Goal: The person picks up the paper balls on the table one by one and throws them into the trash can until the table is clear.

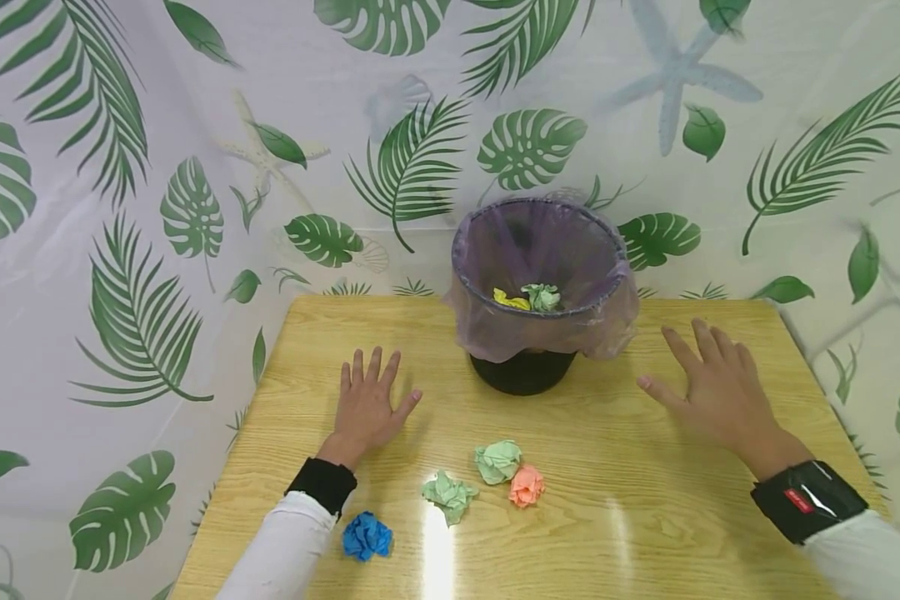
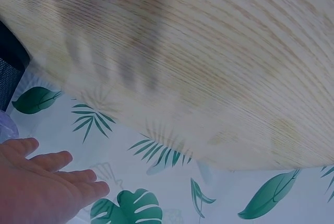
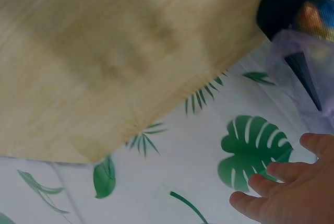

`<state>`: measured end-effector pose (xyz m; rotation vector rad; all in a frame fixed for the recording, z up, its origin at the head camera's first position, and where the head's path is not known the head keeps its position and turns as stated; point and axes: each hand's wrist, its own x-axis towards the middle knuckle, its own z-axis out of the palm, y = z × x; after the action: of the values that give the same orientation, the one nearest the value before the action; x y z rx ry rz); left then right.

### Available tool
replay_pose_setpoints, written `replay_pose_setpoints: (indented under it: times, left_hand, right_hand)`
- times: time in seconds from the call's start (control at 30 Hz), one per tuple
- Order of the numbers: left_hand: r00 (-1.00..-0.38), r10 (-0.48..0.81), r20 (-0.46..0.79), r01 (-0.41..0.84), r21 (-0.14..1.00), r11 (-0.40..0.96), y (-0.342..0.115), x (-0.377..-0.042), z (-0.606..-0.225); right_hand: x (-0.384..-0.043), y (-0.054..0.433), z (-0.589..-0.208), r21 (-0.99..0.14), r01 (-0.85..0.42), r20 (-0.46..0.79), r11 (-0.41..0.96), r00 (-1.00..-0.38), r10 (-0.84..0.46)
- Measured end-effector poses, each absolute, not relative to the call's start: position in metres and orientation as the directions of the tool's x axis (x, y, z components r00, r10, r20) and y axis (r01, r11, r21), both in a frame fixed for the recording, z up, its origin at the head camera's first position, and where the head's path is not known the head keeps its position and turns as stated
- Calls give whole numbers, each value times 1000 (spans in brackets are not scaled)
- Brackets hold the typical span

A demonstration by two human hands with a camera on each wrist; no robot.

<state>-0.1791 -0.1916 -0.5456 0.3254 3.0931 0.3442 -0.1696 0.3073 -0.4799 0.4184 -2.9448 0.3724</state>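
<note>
My left hand [image 1: 367, 408] is spread above the left part of the table, fingers straight and holding nothing. On the right side, my right hand [image 1: 720, 390] hovers with its fingers apart, also holding nothing. Between and beyond them stands a black mesh bin [image 1: 522, 372] lined with a purple plastic bag [image 1: 487, 321]. Inside it show a yellow paper scrap [image 1: 512, 300] and a crumpled green paper ball [image 1: 542, 297]. Nearer on the table lie two light green paper balls [image 1: 498, 462], a pink paper ball [image 1: 527, 486] and a blue paper ball [image 1: 367, 536] by the left wrist.
The wooden table [image 1: 615, 533] ends at a leaf-patterned curtain [image 1: 232, 217] at the back and sides. The bin stands close to the table's far edge.
</note>
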Motion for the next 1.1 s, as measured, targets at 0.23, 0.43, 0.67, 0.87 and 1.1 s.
replay_pose_setpoints:
  times: [0.23, 0.43, 0.67, 0.87, 1.1]
  left_hand:
    - [-978, 210, 9, 207, 217, 954, -194, -178, -546]
    - [-979, 204, -2, 200, 201, 959, -194, -178, -548]
    - [-979, 204, 4, 201, 206, 958, -194, -176, -545]
    - [-971, 239, -13, 230, 218, 948, -193, -172, -538]
    - [-945, 310, -106, 276, 250, 928, -197, -157, -526]
  right_hand:
    - [-155, 311, -511, -216, -294, 155, 931, -952, -265]
    - [-148, 317, -533, -219, -284, 144, 933, -956, -258]
    - [-145, 320, -542, -236, -271, 140, 933, -960, -244]
    - [-145, 321, -543, -237, -273, 141, 932, -959, -245]
    - [-145, 322, -544, -237, -275, 141, 932, -959, -247]
